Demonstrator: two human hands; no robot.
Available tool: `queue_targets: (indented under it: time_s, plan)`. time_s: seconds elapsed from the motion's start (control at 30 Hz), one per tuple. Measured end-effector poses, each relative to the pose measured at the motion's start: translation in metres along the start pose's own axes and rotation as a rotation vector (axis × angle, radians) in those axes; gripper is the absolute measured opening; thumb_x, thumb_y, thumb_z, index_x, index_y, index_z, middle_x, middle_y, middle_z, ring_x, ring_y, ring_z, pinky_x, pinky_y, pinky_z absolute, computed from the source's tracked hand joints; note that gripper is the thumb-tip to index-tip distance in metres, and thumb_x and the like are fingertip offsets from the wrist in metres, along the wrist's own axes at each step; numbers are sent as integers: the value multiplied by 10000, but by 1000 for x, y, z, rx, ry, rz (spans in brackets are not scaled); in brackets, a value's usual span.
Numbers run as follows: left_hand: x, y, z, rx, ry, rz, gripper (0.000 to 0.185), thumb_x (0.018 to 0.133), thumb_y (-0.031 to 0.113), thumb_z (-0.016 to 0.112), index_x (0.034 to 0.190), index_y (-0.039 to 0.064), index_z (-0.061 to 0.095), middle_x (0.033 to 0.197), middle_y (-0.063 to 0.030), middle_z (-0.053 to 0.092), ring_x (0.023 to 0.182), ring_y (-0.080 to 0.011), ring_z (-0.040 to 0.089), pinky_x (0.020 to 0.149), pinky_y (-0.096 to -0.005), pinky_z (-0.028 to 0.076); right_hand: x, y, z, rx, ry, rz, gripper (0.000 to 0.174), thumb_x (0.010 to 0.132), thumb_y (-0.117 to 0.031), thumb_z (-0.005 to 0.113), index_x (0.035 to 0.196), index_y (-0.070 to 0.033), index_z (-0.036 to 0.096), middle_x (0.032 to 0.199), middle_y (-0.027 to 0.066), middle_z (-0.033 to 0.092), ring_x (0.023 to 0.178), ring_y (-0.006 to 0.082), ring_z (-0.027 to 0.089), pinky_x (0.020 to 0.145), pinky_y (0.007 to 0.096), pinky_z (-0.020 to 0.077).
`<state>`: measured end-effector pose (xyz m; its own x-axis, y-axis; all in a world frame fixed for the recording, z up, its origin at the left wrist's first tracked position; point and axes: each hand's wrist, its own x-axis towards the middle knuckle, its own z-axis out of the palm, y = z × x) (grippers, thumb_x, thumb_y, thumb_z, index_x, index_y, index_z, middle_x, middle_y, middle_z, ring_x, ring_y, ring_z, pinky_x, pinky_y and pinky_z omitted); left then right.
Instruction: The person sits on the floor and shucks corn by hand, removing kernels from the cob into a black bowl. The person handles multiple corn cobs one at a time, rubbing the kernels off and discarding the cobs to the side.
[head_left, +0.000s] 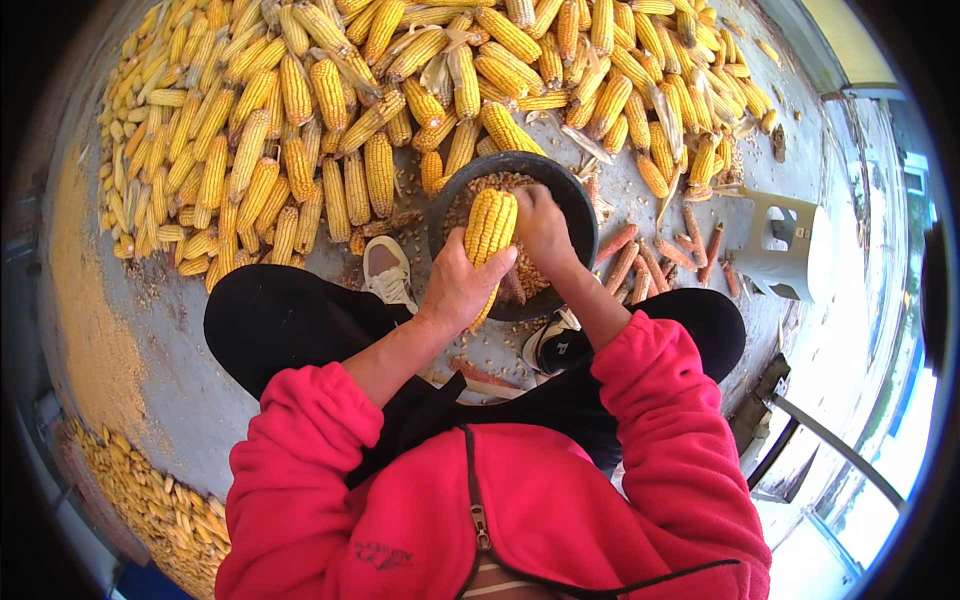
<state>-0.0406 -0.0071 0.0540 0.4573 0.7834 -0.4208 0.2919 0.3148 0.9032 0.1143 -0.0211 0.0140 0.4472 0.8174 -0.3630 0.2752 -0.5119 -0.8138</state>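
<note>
My left hand (465, 281) is closed around a yellow ear of corn (491, 229), held upright over a round black basin (581, 225) between my feet. Just right of the ear is my right hand (538, 225), over the basin, its fingers curled and its fingertips hidden; whether it holds anything cannot be told. Loose corn kernels (534, 276) lie in the basin, and a reddish cob shows among them below the hands.
A large heap of husked corn ears (330, 94) spreads beyond the basin. Bare cobs (622, 268) lie to the right, beside a light plastic stool (776, 244) on its side. Yellow grain (101, 360) covers the floor at left, with more corn (154, 510) at lower left.
</note>
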Motion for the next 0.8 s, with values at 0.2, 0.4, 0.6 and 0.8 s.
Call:
queue_targets:
  time_s: [0.2,0.4,0.6,0.8]
  plan:
    - [5,-7,4,-270,-20,-129,449,892,373,670,1076,-11,528,843,-68,599,638,-117,579,540,-263,493,-33,22,14,-739,-251,-282,564,688,-261,745,1111,-14,465,1096,197,522,1018,385,596,853,459,518]
    - [7,-4,1,-255,60,-54,487,881,366,689,1102,-16,484,877,-79,577,639,-136,601,548,-268,542,-21,20,2,-534,-105,-165,374,839,-230,640,1058,40,500,936,229,606,873,313,659,723,415,556]
    - [3,-3,-7,-285,-59,-171,437,880,313,689,1119,1,499,876,-66,583,658,-118,604,551,-268,542,-32,-5,-45,524,-155,112,350,980,-301,518,1133,14,515,844,104,599,577,158,617,413,243,462]
    - [-10,11,5,-275,-291,-146,445,867,248,688,1216,42,503,900,-28,602,673,-99,594,534,-247,515,-43,-25,-50,400,-232,-193,366,996,-309,508,1230,-30,534,860,52,600,623,80,522,582,198,420]
